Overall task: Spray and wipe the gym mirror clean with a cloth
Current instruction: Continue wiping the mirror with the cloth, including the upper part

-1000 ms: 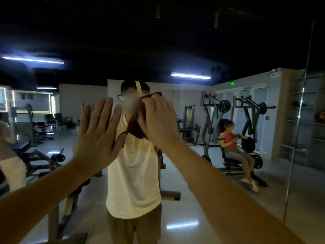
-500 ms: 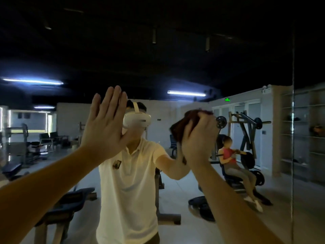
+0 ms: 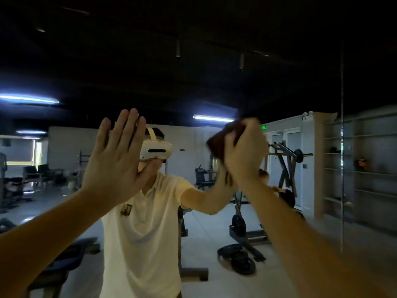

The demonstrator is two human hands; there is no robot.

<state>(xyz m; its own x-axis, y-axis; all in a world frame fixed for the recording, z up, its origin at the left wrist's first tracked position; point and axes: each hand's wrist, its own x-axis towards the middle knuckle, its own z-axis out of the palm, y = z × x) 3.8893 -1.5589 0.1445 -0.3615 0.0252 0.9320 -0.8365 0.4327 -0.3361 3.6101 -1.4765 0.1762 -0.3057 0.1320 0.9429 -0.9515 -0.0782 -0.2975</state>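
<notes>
Your left hand (image 3: 116,155) lies flat against the large wall-mounted gym mirror (image 3: 214,61), its fingers straight and close together. Your right hand (image 3: 242,155) (somewhat blurred) curls round the crumpled dark reddish-brown cloth (image 3: 219,143), holding it to the glass, just right of your reflected white headset (image 3: 155,150).

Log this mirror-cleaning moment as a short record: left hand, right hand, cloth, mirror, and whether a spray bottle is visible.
left hand: left hand raised, fingers straight, palm toward the glass, holding nothing
right hand: right hand grips the cloth, motion-blurred
cloth: bunched dark reddish-brown cloth, up at the glass
mirror: large wall mirror; vertical panel seam right of both hands; reflects a person in a cream polo shirt
spray bottle: not in view
</notes>
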